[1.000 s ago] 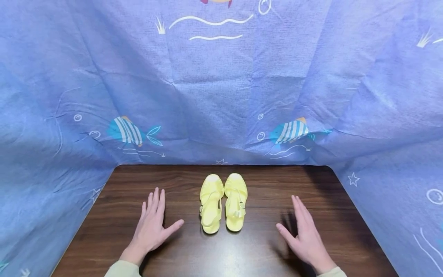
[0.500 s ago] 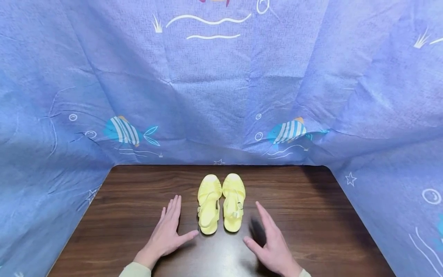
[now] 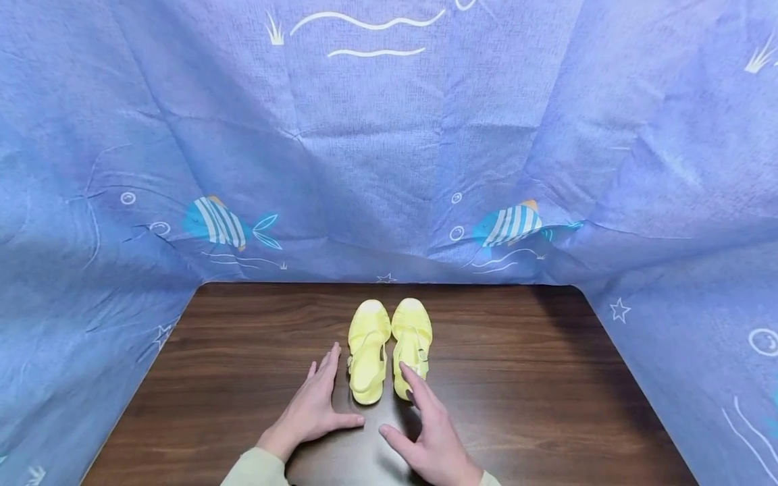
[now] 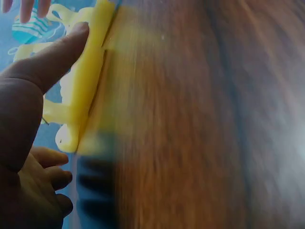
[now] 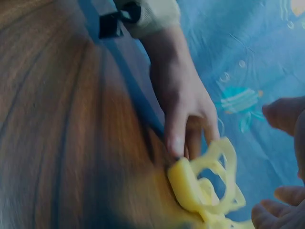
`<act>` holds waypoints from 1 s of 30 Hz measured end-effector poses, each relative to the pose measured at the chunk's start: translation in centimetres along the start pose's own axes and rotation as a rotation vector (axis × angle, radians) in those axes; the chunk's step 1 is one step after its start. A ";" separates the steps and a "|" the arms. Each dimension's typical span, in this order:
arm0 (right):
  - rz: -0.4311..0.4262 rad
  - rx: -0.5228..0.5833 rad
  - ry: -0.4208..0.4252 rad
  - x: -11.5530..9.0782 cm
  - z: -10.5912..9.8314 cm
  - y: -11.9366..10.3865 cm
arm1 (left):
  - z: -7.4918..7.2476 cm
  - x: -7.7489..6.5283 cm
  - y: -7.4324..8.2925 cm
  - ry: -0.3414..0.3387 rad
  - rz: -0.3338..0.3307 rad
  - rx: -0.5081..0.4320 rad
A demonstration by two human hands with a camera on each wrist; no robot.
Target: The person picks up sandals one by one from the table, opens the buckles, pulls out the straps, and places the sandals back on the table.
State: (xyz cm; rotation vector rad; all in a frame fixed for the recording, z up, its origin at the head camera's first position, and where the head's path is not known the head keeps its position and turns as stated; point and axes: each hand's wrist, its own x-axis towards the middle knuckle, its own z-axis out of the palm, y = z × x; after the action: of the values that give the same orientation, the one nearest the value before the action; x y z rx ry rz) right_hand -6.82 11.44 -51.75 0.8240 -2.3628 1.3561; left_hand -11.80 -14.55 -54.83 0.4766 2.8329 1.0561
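Note:
Two yellow strappy sandals stand side by side on the table, toes pointing away: the left sandal and the right sandal. My left hand is beside the left sandal's outer side, thumb stretched out just behind its heel. Over the right sandal's heel reaches my right hand, its fingertips overlapping the strap in the head view and its thumb spread apart. In the left wrist view, the left thumb crosses in front of a yellow sandal. The right wrist view shows a sandal between both hands. Neither hand grips anything.
The dark wood-grain table has rounded far corners. Around its back and sides hangs a blue cloth printed with striped fish, stars and bubbles.
Both hands have moved inward toward the sandals, the right hand travelling farther left until it overlaps the right sandal's heel. The sandals have stayed in place; the head view has shifted slightly.

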 end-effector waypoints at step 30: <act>0.334 -0.171 -0.134 2.4 5.9 1.1 | 0.9 1.8 0.7 -0.021 -0.023 -0.029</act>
State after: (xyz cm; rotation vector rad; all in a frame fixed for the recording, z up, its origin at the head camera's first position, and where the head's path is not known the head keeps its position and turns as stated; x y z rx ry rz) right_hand -9.23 5.97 -54.27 0.5024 -2.7711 1.2219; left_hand -13.21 -12.92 -55.06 0.4488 2.7938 1.0800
